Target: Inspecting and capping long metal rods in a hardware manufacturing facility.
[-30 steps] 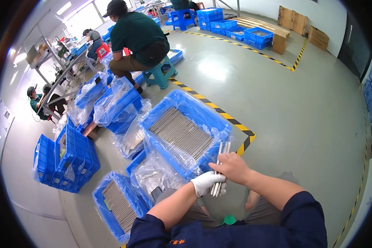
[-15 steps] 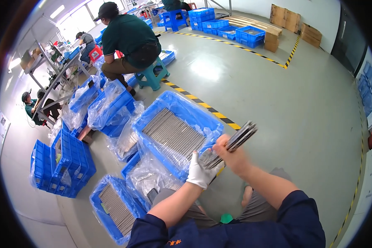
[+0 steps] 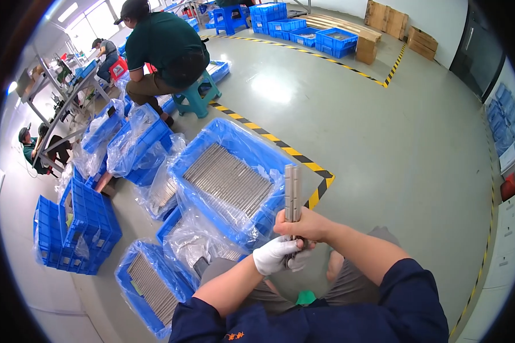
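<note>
A bundle of slim grey metal rods [image 3: 292, 191] stands nearly upright in front of me. My bare right hand [image 3: 306, 224] wraps round its middle. Below it, my left hand [image 3: 273, 255], in a white glove, closes round the lower end, so that end is mostly hidden. Just left of the hands sits a blue crate [image 3: 252, 150] lined with clear plastic film. Many similar metal rods [image 3: 226, 177] lie side by side in it.
Another lined blue crate [image 3: 127, 284] with rods stands at lower left, beside crumpled plastic film [image 3: 197, 237]. Stacked blue crates [image 3: 91, 240] are farther left. A person [image 3: 165, 48] sits on a teal stool [image 3: 195, 100] ahead. Yellow-black tape [image 3: 269, 137] marks the floor.
The rod bundle has swung from slanting up to the right to nearly upright. My left hand has gone from a flat, open palm to closing round its lower end. The view has shifted slightly.
</note>
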`<state>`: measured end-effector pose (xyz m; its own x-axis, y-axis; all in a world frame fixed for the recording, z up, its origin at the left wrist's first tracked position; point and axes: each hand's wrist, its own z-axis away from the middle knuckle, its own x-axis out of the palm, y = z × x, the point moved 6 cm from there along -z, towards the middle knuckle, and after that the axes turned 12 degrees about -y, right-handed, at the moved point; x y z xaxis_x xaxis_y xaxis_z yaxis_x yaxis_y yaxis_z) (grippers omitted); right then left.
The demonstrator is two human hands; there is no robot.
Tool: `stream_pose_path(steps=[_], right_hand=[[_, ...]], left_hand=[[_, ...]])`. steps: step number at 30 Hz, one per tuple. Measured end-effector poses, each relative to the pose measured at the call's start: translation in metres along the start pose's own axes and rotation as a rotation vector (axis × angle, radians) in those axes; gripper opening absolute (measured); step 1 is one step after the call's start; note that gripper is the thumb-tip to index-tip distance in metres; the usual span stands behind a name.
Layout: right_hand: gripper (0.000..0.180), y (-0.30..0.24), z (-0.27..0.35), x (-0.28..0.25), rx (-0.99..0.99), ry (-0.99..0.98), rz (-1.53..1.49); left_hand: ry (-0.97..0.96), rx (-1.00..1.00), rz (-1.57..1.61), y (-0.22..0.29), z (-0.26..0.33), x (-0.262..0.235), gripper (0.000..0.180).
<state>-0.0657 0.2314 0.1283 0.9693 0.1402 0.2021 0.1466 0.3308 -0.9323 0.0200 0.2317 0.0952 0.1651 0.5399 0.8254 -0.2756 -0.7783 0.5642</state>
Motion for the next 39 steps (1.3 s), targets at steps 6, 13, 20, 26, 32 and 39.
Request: stream_pose_path(steps=[6, 13, 20, 26, 32, 39], right_hand=[[0.033, 0.015, 0.009, -0.065, -0.218, 0.457, -0.547], [0.045, 0.043, -0.002, -0.071, 0.035, 0.337, -0.208], [0.035, 0.024, 0.0, -0.036, -0.098, 0.161, 1.221], [0.035, 0.014, 0.009, -0.065, 0.211, 0.301, 0.77], [0.032, -0.026, 0.03, -0.099, -0.414, 0.427, -0.213], [0.033, -0.031, 0.033, -0.088, -0.461, 0.41, -0.185]], left_hand=[[0.406, 0.098, -0.098, 0.019, 0.013, -0.027, 0.035], [0.57, 0.16, -0.282, 0.034, 0.026, -0.053, 0.027], [0.66, 0.144, -0.381, 0.039, 0.031, -0.052, 0.024], [0.662, 0.217, -0.351, 0.045, 0.032, -0.044, 0.019], [0.626, 0.148, -0.401, 0.045, 0.032, -0.037, 0.02], [0.653, 0.158, -0.399, 0.046, 0.032, -0.03, 0.021]])
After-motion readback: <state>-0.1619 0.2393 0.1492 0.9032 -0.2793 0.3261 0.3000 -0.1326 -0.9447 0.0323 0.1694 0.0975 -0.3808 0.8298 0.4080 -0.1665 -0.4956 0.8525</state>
